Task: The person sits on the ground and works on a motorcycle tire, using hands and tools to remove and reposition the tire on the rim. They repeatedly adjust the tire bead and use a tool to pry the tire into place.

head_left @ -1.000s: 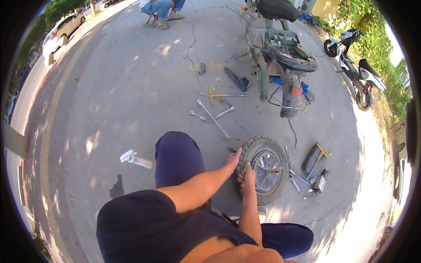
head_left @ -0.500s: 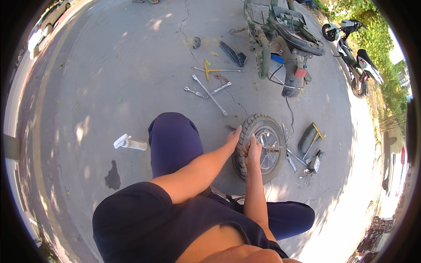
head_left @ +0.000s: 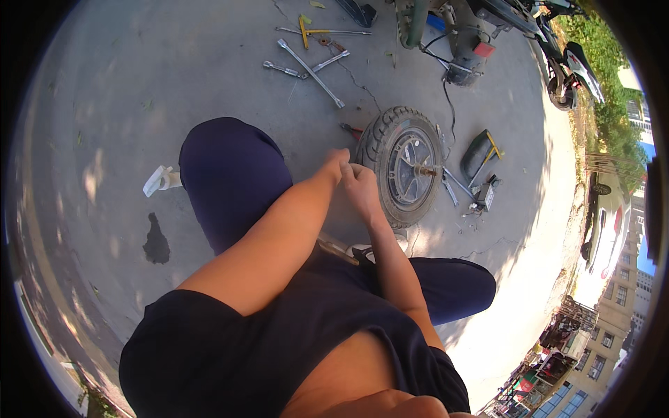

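Observation:
My left hand [head_left: 337, 160] and my right hand [head_left: 359, 181] meet just left of a scooter wheel [head_left: 404, 171], off its tread, with fingers curled closely together; whatever they may hold is hidden. The wheel has a black tyre, grey hub and protruding axle and leans at a tilt. A red-handled tool [head_left: 352, 130] lies just beyond my hands, beside the tyre. Right of the wheel are wrenches [head_left: 457, 182], a dark part with a yellow T-handle tool [head_left: 493, 146] and a metal component [head_left: 484, 197].
A scooter [head_left: 463, 59] stands ahead, a second one [head_left: 578, 70] behind it. Cross wrenches [head_left: 311, 73] and T-handle tools [head_left: 306, 31] lie ahead left. A spray bottle [head_left: 160, 181] and a dark stain [head_left: 157, 240] are beside my left knee [head_left: 230, 167]. A car [head_left: 603, 230] is at far right.
Both hands have come off the tyre and drawn together to its left. The view has tilted, so the ground objects appear higher in the frame.

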Motion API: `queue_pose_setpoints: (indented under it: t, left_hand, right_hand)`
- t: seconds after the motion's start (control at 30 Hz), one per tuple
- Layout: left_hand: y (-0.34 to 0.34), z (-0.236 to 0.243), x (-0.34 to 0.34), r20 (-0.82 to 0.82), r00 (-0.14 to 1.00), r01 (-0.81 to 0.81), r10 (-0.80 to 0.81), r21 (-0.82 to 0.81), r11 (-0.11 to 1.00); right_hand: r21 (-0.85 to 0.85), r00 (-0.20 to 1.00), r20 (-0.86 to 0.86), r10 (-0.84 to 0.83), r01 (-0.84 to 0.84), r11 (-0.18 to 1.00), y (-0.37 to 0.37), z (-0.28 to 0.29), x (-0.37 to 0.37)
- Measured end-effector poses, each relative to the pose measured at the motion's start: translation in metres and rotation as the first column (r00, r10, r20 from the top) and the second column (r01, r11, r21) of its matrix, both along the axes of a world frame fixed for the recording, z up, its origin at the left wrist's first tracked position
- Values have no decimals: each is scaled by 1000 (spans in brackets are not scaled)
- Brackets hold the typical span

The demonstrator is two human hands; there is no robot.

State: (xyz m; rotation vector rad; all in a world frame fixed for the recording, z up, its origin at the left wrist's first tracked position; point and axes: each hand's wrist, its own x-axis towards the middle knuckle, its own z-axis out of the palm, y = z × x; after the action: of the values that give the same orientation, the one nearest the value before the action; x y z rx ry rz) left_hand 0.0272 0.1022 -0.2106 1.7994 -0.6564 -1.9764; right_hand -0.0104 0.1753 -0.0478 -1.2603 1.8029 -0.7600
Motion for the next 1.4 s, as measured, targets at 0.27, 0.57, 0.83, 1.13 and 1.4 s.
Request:
queue_pose_setpoints:
  t: [0.27, 0.57, 0.83, 1.13, 1.4]
  left_hand:
    - [-12, -39, 0, 189, 976, 99, -109, 62, 993]
    - [-14, -23, -1, 133, 989, 51, -58, 59, 997]
    - [-25, -53, 1, -163, 983, -51, 82, 187, 981]
    - [-21, -62, -27, -91, 990, -93, 110, 171, 981]
    - [-10, 0, -15, -180, 984, 56, -16, 222, 973]
  right_hand:
    - [117, 989, -80, -121, 129, 985, 1, -48, -19]
    - [8, 986, 24, -164, 164, 986, -13, -45, -14]
    - [73, 965, 26, -263, 260, 963, -24, -47, -26]
    - [54, 950, 70, -303, 300, 953, -1, -67, -34]
    - [146, 894, 181, -410, 388, 910, -2, -67, -58]
